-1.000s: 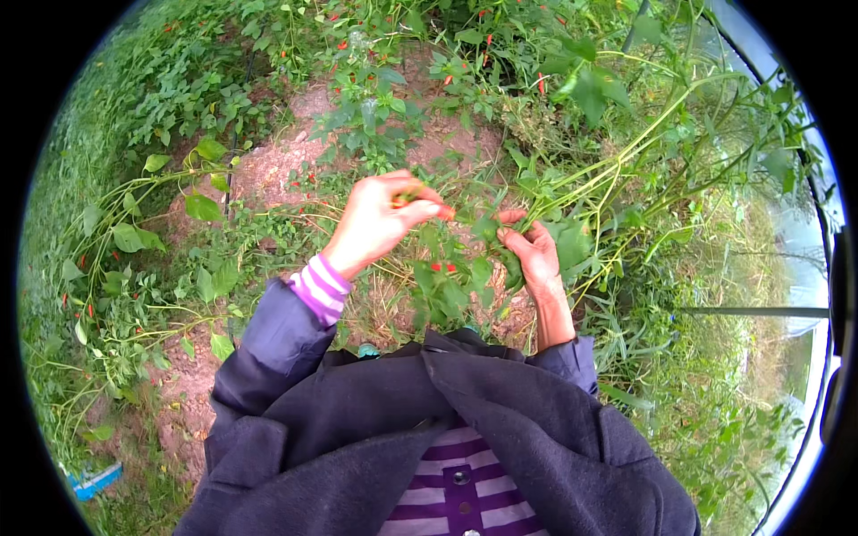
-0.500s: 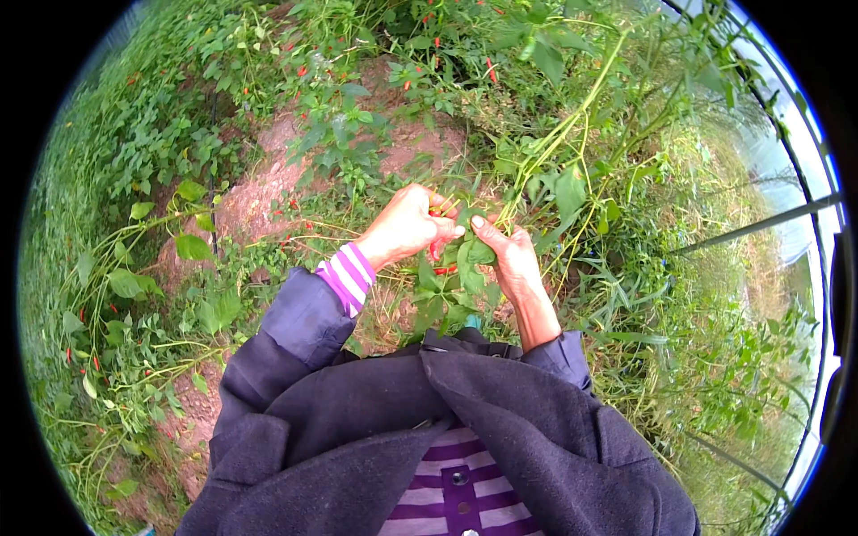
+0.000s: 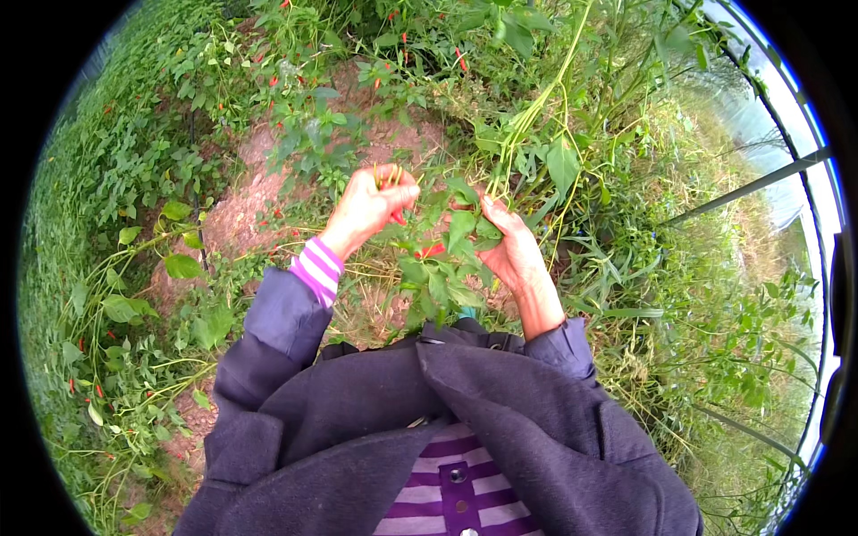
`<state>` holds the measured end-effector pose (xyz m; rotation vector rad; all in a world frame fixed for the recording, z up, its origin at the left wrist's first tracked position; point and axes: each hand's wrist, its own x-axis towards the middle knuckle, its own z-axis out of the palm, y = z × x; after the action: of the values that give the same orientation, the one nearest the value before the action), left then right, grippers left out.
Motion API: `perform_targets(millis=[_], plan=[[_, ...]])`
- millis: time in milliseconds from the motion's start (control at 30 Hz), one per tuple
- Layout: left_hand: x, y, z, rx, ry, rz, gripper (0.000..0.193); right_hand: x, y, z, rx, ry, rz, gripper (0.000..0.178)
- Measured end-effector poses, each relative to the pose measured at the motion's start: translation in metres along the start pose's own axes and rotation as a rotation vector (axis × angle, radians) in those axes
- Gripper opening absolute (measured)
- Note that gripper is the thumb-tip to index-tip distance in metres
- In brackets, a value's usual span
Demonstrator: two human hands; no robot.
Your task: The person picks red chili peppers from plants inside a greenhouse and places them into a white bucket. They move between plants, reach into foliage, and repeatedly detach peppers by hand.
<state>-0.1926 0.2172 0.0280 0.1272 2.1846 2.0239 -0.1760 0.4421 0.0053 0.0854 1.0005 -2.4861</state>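
Note:
A low chilli plant [image 3: 442,255] with green leaves and small red chillies grows right in front of me. My left hand [image 3: 368,207] is closed around several picked chillies, whose green stems stick out above the fingers, and a red chilli tip shows below the thumb. My right hand [image 3: 508,248] grips a leafy branch of the plant, fingers curled round stem and leaves. A red chilli [image 3: 432,250] hangs between the two hands. Both arms wear dark coat sleeves; a purple striped cuff shows at the left wrist.
Bare reddish soil [image 3: 246,210] runs between rows of chilli plants. More red chillies [image 3: 460,58] hang on bushes ahead and others at the left [image 3: 85,344]. Tall grass and long stalks [image 3: 572,116] rise at the right, beside dark poles [image 3: 760,183].
Both hands have moved closer together over the plant. The right hand has closed on a leafy branch, and the left hand stays closed on its chillies.

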Motion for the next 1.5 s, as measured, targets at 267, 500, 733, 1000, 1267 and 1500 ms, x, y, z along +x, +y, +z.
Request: perform_targets(millis=[267, 500, 733, 1000, 1267, 1500], plan=[[-0.051, -0.011, 0.011, 0.214, 0.363, 0.109, 0.012, 0.010, 0.024, -0.005, -0.502, 0.150, -0.038, 0.037], [-0.037, -0.037, -0.007, -0.006, 0.075, -0.180, 0.018, 0.023, 0.029, 0.015, -0.393, 0.119, -0.018, 0.024], [-0.028, -0.053, -0.013, -0.205, -0.324, -0.301, 0.026, 0.024, 0.038, 0.031, -0.392, 0.071, -0.022, 0.021], [-0.024, -0.049, 0.009, 0.190, -0.158, -0.114, 0.008, 0.025, 0.041, 0.034, -0.757, 0.070, -0.028, 0.025], [-0.008, -0.045, 0.003, 0.850, 0.098, 0.484, 0.012, 0.037, 0.016, 0.034, -1.387, 0.040, 0.143, 0.025], [-0.013, -0.036, -0.049, -0.435, 0.364, 0.028, 0.014, 0.048, 0.020, -0.024, -1.033, 0.232, 0.032, 0.036]])
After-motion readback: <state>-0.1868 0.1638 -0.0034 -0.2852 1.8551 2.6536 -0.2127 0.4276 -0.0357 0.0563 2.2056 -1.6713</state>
